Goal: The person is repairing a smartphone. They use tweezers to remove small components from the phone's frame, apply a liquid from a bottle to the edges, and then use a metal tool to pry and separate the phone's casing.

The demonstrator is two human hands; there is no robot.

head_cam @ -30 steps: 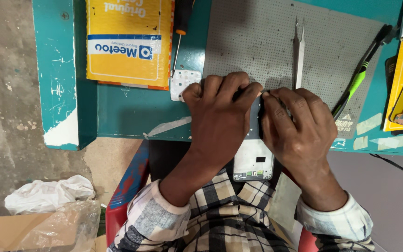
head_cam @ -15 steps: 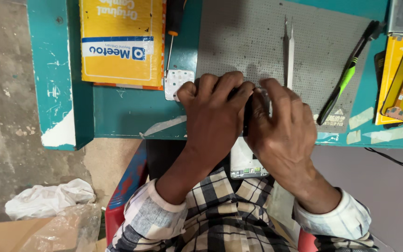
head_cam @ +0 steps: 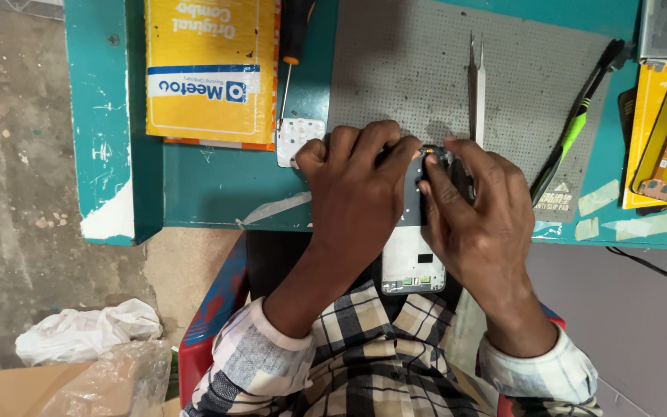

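A flat yellow cardboard box (head_cam: 210, 71) with a white-and-blue label band (head_cam: 203, 81) lies on my teal bench, upper left. Yellow blister packages (head_cam: 661, 131) lie at its right edge.

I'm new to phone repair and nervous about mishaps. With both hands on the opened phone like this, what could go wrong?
1. The phone hangs past the table edge over the lap; if the left hand or right hand slips, it may drop.
2. Fingers press its exposed upper end, which might bend or crack.
3. The tweezers and brush lie close; a jerk could knock them off.
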